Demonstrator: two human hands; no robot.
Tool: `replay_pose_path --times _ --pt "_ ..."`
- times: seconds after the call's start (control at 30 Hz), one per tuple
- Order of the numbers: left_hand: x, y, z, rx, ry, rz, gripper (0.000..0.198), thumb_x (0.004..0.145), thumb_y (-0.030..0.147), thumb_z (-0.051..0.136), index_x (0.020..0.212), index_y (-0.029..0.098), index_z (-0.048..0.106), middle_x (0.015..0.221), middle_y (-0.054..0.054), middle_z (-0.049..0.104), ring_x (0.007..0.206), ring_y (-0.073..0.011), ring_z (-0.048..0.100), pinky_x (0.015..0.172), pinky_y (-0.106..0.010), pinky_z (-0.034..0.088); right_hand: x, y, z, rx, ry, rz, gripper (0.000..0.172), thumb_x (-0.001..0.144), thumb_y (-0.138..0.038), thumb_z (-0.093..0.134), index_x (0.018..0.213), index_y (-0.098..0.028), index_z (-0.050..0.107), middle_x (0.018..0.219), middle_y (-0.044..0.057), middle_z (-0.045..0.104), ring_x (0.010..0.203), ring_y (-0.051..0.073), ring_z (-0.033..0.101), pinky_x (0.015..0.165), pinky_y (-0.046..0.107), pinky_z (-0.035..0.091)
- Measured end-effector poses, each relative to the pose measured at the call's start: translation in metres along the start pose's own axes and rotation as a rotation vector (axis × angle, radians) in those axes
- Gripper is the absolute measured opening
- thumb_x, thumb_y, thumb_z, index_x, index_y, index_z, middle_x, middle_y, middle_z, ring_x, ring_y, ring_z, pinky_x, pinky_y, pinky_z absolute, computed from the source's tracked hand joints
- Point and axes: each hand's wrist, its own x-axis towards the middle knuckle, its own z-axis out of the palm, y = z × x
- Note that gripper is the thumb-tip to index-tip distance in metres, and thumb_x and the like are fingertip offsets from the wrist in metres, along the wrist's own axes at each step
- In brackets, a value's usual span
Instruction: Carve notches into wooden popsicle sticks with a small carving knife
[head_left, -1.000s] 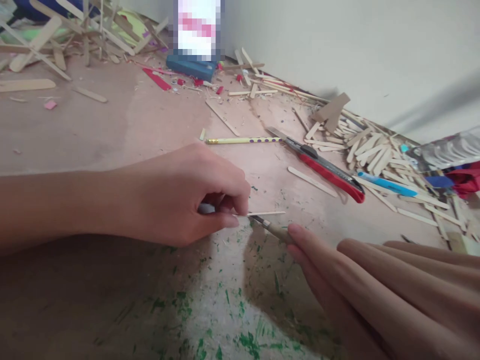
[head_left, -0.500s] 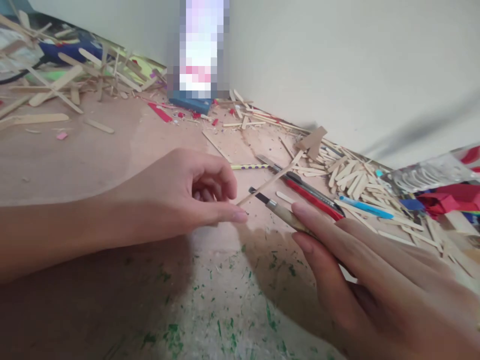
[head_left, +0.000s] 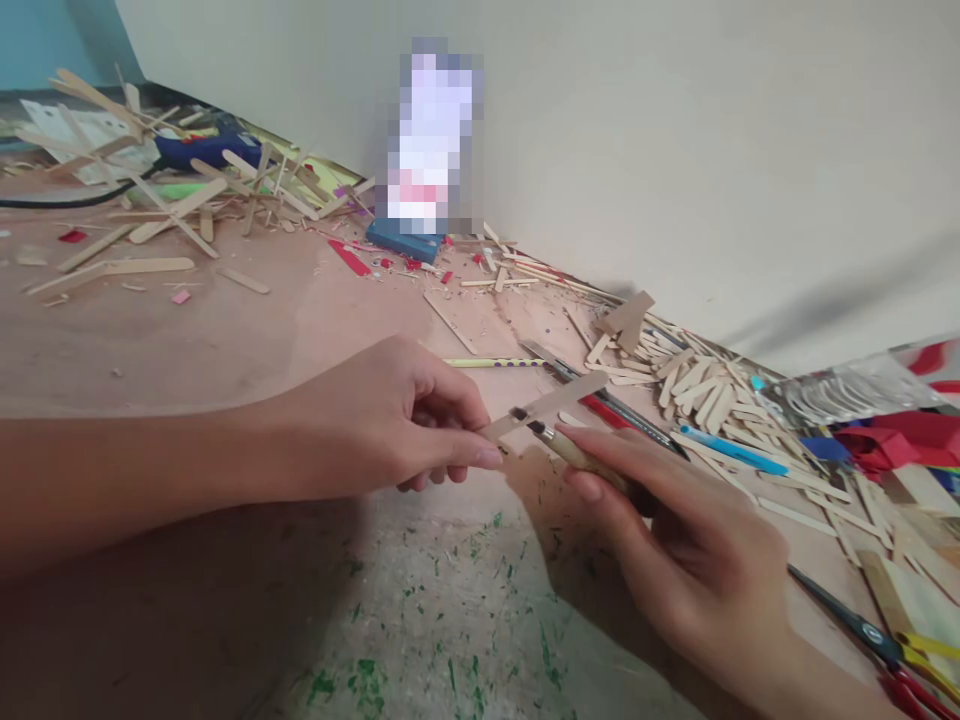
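Observation:
Pinched between the thumb and fingers of my left hand (head_left: 405, 425) is one end of a wooden craft stick (head_left: 574, 393), which slants up to the right with its flat face showing. My right hand (head_left: 697, 550) is closed round the wooden handle of a small carving tool (head_left: 574, 455). The tool's dark metal tip lies against or just over the stick, close to my left fingertips; contact is hard to make out. Behind the stick lie a red and grey utility knife (head_left: 645, 427) and a yellow dotted pencil (head_left: 491, 363).
Many craft sticks (head_left: 709, 390) are heaped along the wall at right, with a blue strip (head_left: 735, 450) among them. Scissors (head_left: 874, 632) lie beside my right wrist. A blurred-out phone-like screen (head_left: 431, 150) stands on a blue block (head_left: 405, 240). More sticks (head_left: 180, 215) clutter the back left.
The stick has turned from edge-on to show its flat face. My right fingers have curled more tightly round the carving tool. The view has shifted, bringing the scissors into sight.

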Motion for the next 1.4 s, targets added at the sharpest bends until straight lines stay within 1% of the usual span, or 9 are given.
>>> replay_pose_path --times 0.07,0.17,0.37,0.73,0.9,0.97,1.1,1.23,1.4 --pt "0.0 0.001 0.0 -0.038 0.0 -0.024 0.019 0.091 0.03 0.077 0.076 0.02 0.077 0.065 0.003 0.071 0.048 -0.0063 0.058 0.046 -0.013 0.045 0.001 0.003 -0.001 0.059 0.029 0.081 0.024 0.102 -0.019 0.07 0.123 -0.03 0.075 0.109 -0.001 0.084 0.093 0.012 0.079 0.081 0.019 0.062" --pt "0.0 0.001 -0.003 -0.096 -0.04 -0.026 0.02 0.093 0.03 0.074 0.077 0.019 0.076 0.063 0.002 0.07 0.044 -0.0062 0.056 0.042 -0.013 0.041 0.006 0.003 -0.001 0.151 0.038 0.199 0.012 0.097 -0.022 0.074 0.107 -0.029 0.078 0.095 -0.004 0.083 0.077 0.01 0.076 0.069 0.016 0.06" --pt "0.0 -0.001 -0.011 -0.159 -0.074 0.041 0.019 0.095 0.028 0.072 0.079 0.019 0.074 0.061 0.002 0.07 0.043 -0.006 0.053 0.042 -0.014 0.04 0.014 0.005 0.004 0.276 0.035 0.348 0.008 0.09 -0.025 0.079 0.098 -0.026 0.08 0.089 -0.002 0.082 0.067 0.011 0.074 0.057 0.017 0.058" --pt "-0.001 0.0 -0.003 0.148 0.121 0.04 0.017 0.097 0.034 0.067 0.085 0.024 0.074 0.057 0.005 0.061 0.053 -0.009 0.053 0.052 -0.019 0.039 0.004 0.009 -0.001 0.068 0.184 0.325 0.012 0.093 -0.028 0.076 0.101 -0.027 0.085 0.085 0.002 0.083 0.062 0.016 0.072 0.054 0.027 0.057" --pt "-0.001 0.0 -0.003 0.209 0.19 0.003 0.023 0.093 0.037 0.067 0.076 0.022 0.069 0.055 0.004 0.063 0.051 -0.0097 0.051 0.05 -0.02 0.036 0.0 0.006 0.0 0.029 0.139 0.123 0.028 0.096 -0.019 0.074 0.12 -0.031 0.082 0.08 -0.003 0.081 0.049 0.009 0.06 0.043 0.022 0.045" --pt "0.0 0.001 -0.003 0.222 0.198 -0.003 0.021 0.092 0.037 0.068 0.077 0.022 0.07 0.055 0.004 0.064 0.05 -0.0099 0.052 0.05 -0.02 0.037 -0.002 0.003 0.0 0.026 0.09 0.035 0.038 0.097 -0.014 0.072 0.131 -0.031 0.078 0.09 -0.001 0.083 0.056 0.009 0.066 0.048 0.022 0.049" --pt "0.0 0.002 -0.001 0.26 0.2 0.005 0.02 0.092 0.035 0.068 0.078 0.022 0.071 0.054 0.005 0.064 0.05 -0.0093 0.053 0.049 -0.019 0.036 -0.001 0.0 0.003 -0.002 0.015 -0.04 0.042 0.1 -0.011 0.068 0.138 -0.029 0.075 0.105 0.004 0.085 0.089 0.017 0.081 0.066 0.026 0.062" --pt "-0.002 0.002 0.001 0.279 0.18 0.018 0.019 0.093 0.036 0.068 0.08 0.023 0.071 0.055 0.006 0.062 0.05 -0.0089 0.052 0.048 -0.019 0.036 0.001 0.001 0.006 -0.012 0.0 -0.07 0.044 0.101 -0.011 0.066 0.142 -0.028 0.073 0.107 0.005 0.085 0.092 0.018 0.082 0.07 0.026 0.065" --pt "-0.002 -0.001 0.0 0.237 0.174 0.021 0.024 0.093 0.041 0.069 0.078 0.023 0.069 0.055 0.005 0.064 0.049 -0.0097 0.053 0.048 -0.019 0.037 -0.001 0.003 0.005 -0.026 0.011 0.026 0.042 0.102 -0.015 0.067 0.14 -0.03 0.075 0.116 0.005 0.085 0.103 0.02 0.082 0.079 0.03 0.067"
